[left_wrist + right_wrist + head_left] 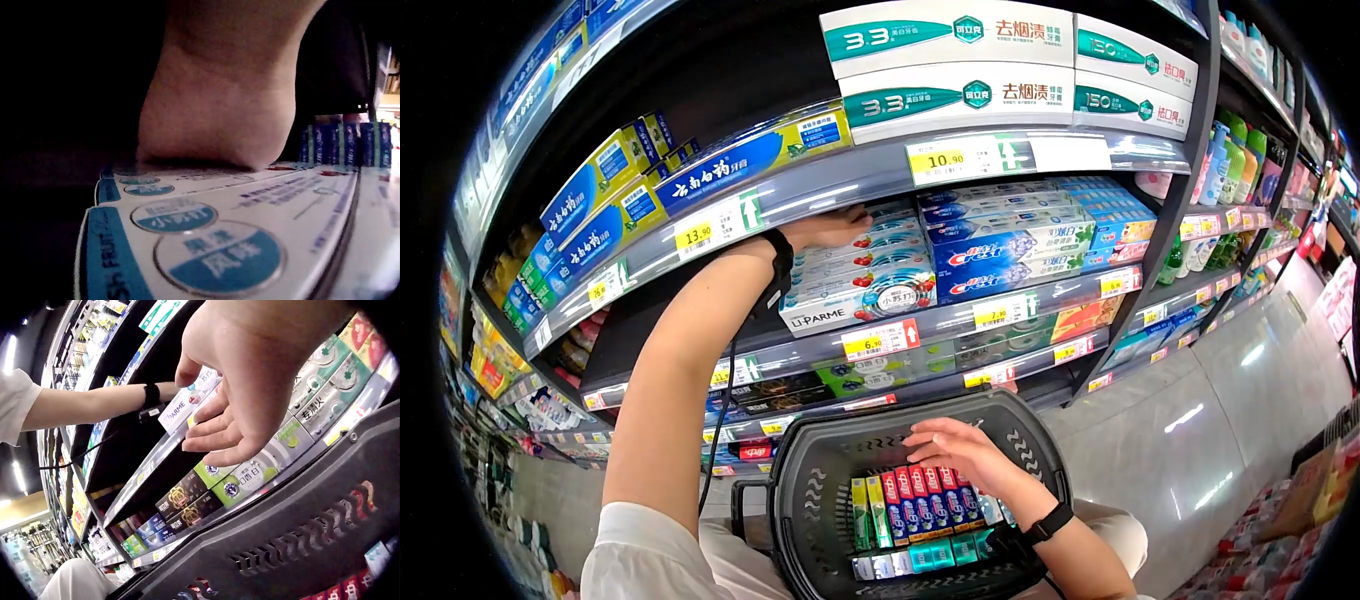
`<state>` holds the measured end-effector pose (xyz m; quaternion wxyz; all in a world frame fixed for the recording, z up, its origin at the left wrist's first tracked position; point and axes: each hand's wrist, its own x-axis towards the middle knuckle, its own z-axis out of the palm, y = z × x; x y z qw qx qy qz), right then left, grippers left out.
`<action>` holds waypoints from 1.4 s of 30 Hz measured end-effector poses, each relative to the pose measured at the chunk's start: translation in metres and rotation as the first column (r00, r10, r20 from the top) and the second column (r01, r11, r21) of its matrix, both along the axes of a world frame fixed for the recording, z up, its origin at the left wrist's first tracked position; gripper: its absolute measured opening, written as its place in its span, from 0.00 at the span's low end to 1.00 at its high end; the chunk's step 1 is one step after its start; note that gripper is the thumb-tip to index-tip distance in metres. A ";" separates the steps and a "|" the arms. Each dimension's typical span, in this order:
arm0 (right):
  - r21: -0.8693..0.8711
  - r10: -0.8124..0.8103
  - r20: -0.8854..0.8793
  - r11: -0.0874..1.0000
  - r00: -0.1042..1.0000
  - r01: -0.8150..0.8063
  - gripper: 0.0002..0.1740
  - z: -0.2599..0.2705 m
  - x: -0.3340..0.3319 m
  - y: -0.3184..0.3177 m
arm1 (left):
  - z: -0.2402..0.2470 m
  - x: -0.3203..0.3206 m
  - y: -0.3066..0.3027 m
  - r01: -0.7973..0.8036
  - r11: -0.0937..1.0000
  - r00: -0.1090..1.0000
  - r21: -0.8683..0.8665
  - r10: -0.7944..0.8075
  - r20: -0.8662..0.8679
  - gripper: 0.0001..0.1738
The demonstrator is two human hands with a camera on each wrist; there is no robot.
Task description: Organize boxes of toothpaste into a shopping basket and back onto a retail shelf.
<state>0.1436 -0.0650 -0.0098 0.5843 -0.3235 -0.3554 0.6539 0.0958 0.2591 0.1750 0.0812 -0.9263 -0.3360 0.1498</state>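
My left hand (832, 229) reaches under the shelf above and lies over the tops of white LI-PARME toothpaste boxes (840, 305). In the left wrist view the heel of the left hand (215, 119) is right at the top of the toothpaste boxes (187, 250); its fingers are hidden behind it. My right hand (963, 452) hovers over the black shopping basket (815, 440), fingers spread and holding nothing. Red-and-blue toothpaste boxes (920, 505) stand in a row inside the basket, with teal boxes (940, 553) beside them.
Blue Crest boxes (980, 265) sit right of the white ones. Yellow-and-blue boxes (730, 170) and large white cartons (950, 95) fill the shelf above. A price-tag rail (780, 225) runs over the left forearm. A black cable (722, 420) hangs from the left wrist.
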 end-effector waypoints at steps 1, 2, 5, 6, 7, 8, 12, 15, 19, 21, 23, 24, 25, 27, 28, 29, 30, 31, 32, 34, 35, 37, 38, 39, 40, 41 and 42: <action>0.002 -0.001 0.001 1.000 1.000 0.001 0.23 -0.001 0.000 0.000 | 0.002 -0.002 -0.007 -0.024 1.000 1.000 -0.013 0.024 0.002 0.40; 0.001 -0.005 0.011 1.000 1.000 0.005 0.23 -0.002 0.000 0.000 | 0.002 -0.002 -0.011 -0.047 0.999 0.999 -0.028 0.047 0.003 0.40; -0.012 -0.029 0.010 1.000 1.000 0.029 0.24 0.003 0.001 -0.003 | -0.015 -0.004 0.006 0.011 0.993 0.999 -0.115 -0.005 0.054 0.42; -0.023 -0.044 0.006 0.999 0.999 0.044 0.25 0.006 0.003 -0.003 | -0.023 -0.005 0.010 0.069 0.983 0.993 -0.168 -0.051 0.109 0.42; 0.010 -0.071 -0.010 0.997 0.997 0.071 0.25 0.005 0.006 -0.002 | -0.010 -0.008 -0.012 0.069 0.980 0.995 -0.189 -0.055 0.078 0.44; 0.006 -0.119 -0.001 0.993 0.993 0.119 0.25 0.007 0.009 -0.001 | -0.009 -0.010 -0.016 0.086 0.962 0.990 -0.260 -0.053 0.131 0.41; 0.007 -0.393 -0.181 0.916 0.902 0.400 0.22 0.009 0.030 -0.003 | 0.008 -0.029 -0.072 0.229 0.930 0.938 -0.288 -0.131 0.322 0.28; -0.034 -0.587 -0.291 0.796 0.756 0.605 0.19 0.020 0.049 -0.012 | -0.006 -0.065 -0.135 0.618 0.720 0.433 0.314 -0.646 0.629 0.21; -0.069 -0.687 -0.373 0.691 0.624 0.720 0.16 0.030 0.071 -0.028 | -0.049 -0.080 -0.202 0.894 0.302 0.184 0.330 -0.921 0.343 0.18; -0.072 -0.706 -0.394 0.662 0.588 0.746 0.16 0.033 0.075 -0.034 | -0.102 -0.069 -0.225 0.934 0.289 0.193 0.211 -0.903 0.384 0.14; -0.071 -0.702 -0.420 0.658 0.575 0.750 0.14 0.036 0.075 -0.041 | -0.178 -0.053 -0.228 0.939 0.336 0.291 0.079 -0.894 0.341 0.10; -0.059 -0.690 -0.451 0.656 0.566 0.752 0.13 0.038 0.075 -0.044 | -0.207 -0.045 -0.233 0.907 0.417 0.421 -0.061 -0.889 0.181 0.11; -0.065 -0.691 -0.463 0.651 0.556 0.756 0.13 0.040 0.075 -0.047 | -0.245 -0.036 -0.234 0.910 0.412 0.412 -0.038 -0.892 0.185 0.12; -0.029 -0.673 -0.493 0.646 0.552 0.763 0.12 0.043 0.078 -0.052 | -0.307 -0.021 -0.238 0.901 0.422 0.434 -0.100 -0.864 0.255 0.14; -0.024 -0.674 -0.500 0.638 0.544 0.769 0.12 0.047 0.080 -0.054 | -0.335 -0.016 -0.240 0.892 0.429 0.452 -0.143 -0.832 0.323 0.16; 0.003 -0.665 -0.522 0.625 0.535 0.780 0.11 0.048 0.083 -0.055 | -0.365 -0.011 -0.239 0.888 0.451 0.455 -0.096 -0.824 0.338 0.17; 0.002 -0.666 -0.538 0.612 0.516 0.791 0.11 0.050 0.086 -0.055 | -0.389 -0.008 -0.238 0.880 0.472 0.457 -0.048 -0.816 0.354 0.19; 0.032 -0.640 -0.556 0.622 0.531 0.783 0.11 0.049 0.093 -0.056 | -0.400 -0.007 -0.239 0.855 0.517 0.501 -0.034 -0.808 0.309 0.14; 0.059 -0.614 -0.575 0.628 0.541 0.776 0.11 0.046 0.099 -0.057 | -0.412 -0.006 -0.239 0.800 0.599 0.567 0.033 -0.772 0.287 0.17; -0.125 -0.590 -0.684 0.674 0.429 0.728 0.08 0.048 0.100 -0.055 | -0.414 -0.001 -0.241 0.663 0.748 0.731 0.035 -0.657 0.185 0.19; -0.112 -0.576 -0.690 0.683 0.438 0.722 0.09 0.048 0.102 -0.055 | -0.418 -0.002 -0.238 0.673 0.739 0.724 0.028 -0.666 0.177 0.19; -0.093 -0.559 -0.696 0.693 0.452 0.714 0.10 0.047 0.106 -0.057 | -0.426 -0.008 -0.226 0.666 0.745 0.746 -0.045 -0.666 0.010 0.21; -0.091 -0.561 -0.694 0.690 0.451 0.718 0.10 0.047 0.107 -0.058 | -0.425 -0.011 -0.219 0.673 0.732 0.730 -0.107 -0.681 -0.061 0.21; -0.090 -0.564 -0.691 0.687 0.452 0.721 0.11 0.047 0.107 -0.059 | -0.416 -0.015 -0.217 0.656 0.732 0.739 -0.183 -0.672 -0.039 0.21; -0.088 -0.564 -0.690 0.688 0.453 0.721 0.11 0.046 0.106 -0.061 | -0.403 -0.020 -0.215 0.635 0.728 0.750 -0.259 -0.661 -0.019 0.21; -0.048 -0.609 -0.634 0.646 0.477 0.762 0.11 0.046 0.104 -0.062 | -0.393 -0.027 -0.209 0.633 0.712 0.746 -0.305 -0.666 -0.006 0.23; -0.003 -0.652 -0.574 0.606 0.495 0.795 0.11 0.045 0.101 -0.063 | -0.384 -0.039 -0.205 0.629 0.716 0.750 -0.303 -0.661 -0.004 0.23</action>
